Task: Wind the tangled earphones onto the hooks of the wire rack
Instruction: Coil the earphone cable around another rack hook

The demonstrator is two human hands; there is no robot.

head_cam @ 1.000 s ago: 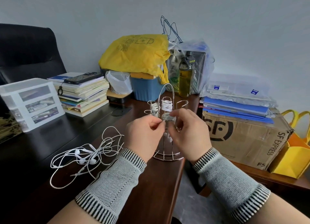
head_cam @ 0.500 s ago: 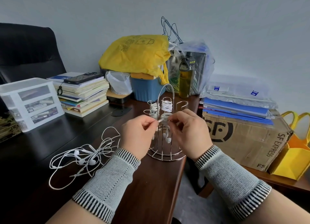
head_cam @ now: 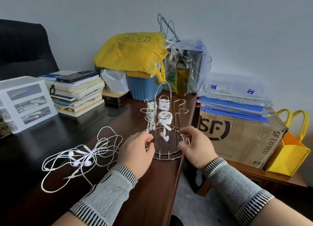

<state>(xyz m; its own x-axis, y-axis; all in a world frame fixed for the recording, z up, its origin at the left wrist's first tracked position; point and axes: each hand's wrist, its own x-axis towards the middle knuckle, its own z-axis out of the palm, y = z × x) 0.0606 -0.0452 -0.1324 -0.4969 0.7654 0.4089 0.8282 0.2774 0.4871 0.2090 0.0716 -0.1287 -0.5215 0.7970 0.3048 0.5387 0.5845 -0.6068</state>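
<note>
Both hands curl round the wire rack (head_cam: 166, 134) at its base ring: left hand (head_cam: 137, 149), right hand (head_cam: 196, 147). Tangled earphones (head_cam: 81, 158) lie beside it.

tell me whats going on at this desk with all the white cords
A person is winding earphones onto a wire rack at the desk's edge. Three hooks already carry wound bundles, the nearest with its earbuds dangling; the hooks on the right are bare. The left hand and the right hand are at the rack's base ring, one on each side, fingers curled at it. A tangled pile of earphones waits on the desk, to the left.
</note>
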